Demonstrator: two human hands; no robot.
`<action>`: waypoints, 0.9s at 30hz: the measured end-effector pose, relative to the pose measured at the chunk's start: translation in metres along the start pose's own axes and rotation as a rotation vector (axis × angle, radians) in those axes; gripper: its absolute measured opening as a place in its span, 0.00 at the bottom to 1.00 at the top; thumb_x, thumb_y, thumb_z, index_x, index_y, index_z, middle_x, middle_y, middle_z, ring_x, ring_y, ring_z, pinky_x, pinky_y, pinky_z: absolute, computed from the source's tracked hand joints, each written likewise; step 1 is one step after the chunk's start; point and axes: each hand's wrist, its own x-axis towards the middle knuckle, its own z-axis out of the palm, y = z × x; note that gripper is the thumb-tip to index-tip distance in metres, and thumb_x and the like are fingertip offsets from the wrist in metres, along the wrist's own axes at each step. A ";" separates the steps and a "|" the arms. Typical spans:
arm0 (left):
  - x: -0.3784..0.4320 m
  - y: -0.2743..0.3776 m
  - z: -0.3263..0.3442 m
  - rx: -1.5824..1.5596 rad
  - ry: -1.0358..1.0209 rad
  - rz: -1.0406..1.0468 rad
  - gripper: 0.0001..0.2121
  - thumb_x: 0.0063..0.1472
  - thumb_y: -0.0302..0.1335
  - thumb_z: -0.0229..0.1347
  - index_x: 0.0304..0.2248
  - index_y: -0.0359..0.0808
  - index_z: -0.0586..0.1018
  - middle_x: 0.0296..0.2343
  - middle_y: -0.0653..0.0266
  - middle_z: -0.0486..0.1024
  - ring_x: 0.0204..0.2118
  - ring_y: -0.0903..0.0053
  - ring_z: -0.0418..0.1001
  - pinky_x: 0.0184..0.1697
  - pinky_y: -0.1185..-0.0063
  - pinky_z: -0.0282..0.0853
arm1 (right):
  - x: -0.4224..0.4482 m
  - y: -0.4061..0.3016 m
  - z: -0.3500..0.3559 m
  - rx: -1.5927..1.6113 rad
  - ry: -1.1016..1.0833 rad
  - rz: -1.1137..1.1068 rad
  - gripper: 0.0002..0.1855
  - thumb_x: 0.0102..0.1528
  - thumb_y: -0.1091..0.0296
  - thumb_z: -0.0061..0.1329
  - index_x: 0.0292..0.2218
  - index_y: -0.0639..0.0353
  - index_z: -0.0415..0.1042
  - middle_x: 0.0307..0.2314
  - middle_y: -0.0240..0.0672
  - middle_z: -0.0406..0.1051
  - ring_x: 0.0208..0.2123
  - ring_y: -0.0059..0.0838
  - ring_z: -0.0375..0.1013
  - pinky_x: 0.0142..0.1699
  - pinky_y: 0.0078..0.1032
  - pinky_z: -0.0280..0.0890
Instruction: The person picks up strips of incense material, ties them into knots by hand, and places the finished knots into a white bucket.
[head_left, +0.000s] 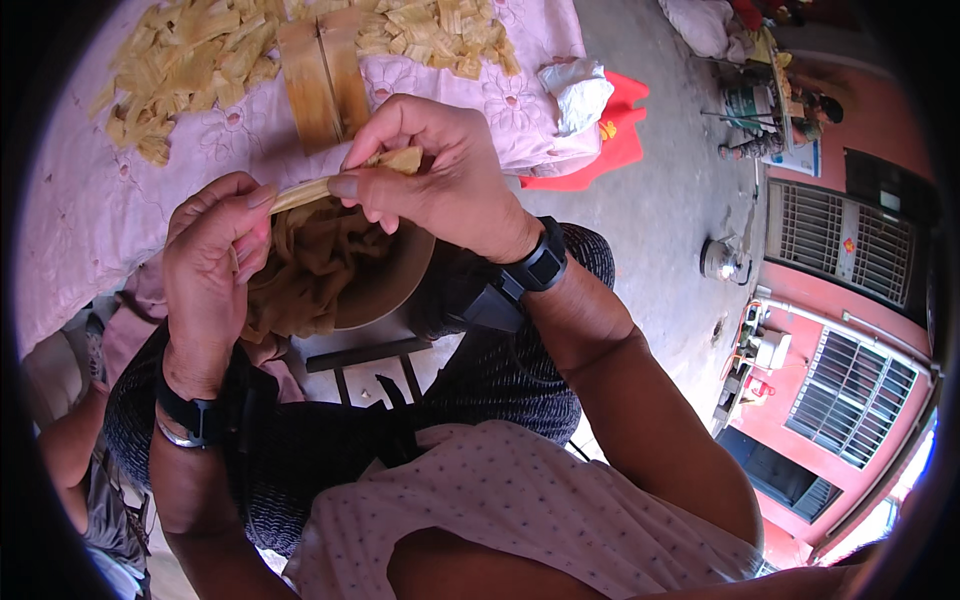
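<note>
My left hand (206, 247) pinches one end of a rolled strip of yellow fibrous plant material (300, 196), possibly bamboo shoot. The other end is between the thumb and fingers of my right hand (457, 176), and a short end sticks out past them. Below my hands, a basin (420, 274) holds long, limp, brownish strips (304, 274); my hands hide part of it. Just beyond my hands, a flat wooden piece (319, 82) with a dark slit down its middle lies on the table. Short cut yellow pieces lie in a left pile (199, 60) and a right pile (439, 34).
A pink embroidered cloth (67, 217) covers the table. White crumpled material (577, 94) lies at its right edge, above a red object (622, 131). A metal kettle (721, 259) stands on the concrete floor. Another person's arm (71, 442) shows at left; a person (810, 112) sits far right.
</note>
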 end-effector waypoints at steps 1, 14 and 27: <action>0.004 0.001 0.001 0.030 -0.012 0.013 0.08 0.53 0.27 0.50 0.27 0.30 0.72 0.11 0.77 0.57 0.12 0.92 0.49 0.16 0.89 0.42 | 0.004 0.000 -0.002 0.001 -0.002 -0.004 0.07 0.46 0.83 0.51 0.28 0.64 0.67 0.19 0.33 0.70 0.18 0.14 0.68 0.21 0.10 0.62; 0.068 0.012 0.014 0.376 0.032 0.250 0.05 0.57 0.28 0.47 0.29 0.36 0.71 0.17 0.76 0.61 0.17 0.91 0.55 0.19 0.88 0.48 | 0.053 0.026 -0.028 0.042 0.200 -0.001 0.05 0.49 0.76 0.49 0.28 0.65 0.66 0.19 0.37 0.70 0.17 0.16 0.66 0.21 0.13 0.61; 0.026 -0.006 0.011 0.610 -0.041 0.215 0.10 0.56 0.29 0.47 0.28 0.29 0.75 0.19 0.71 0.69 0.20 0.87 0.62 0.26 0.88 0.58 | 0.010 0.030 -0.019 -0.579 0.142 -0.302 0.09 0.42 0.71 0.55 0.20 0.63 0.68 0.13 0.33 0.67 0.15 0.18 0.66 0.22 0.15 0.61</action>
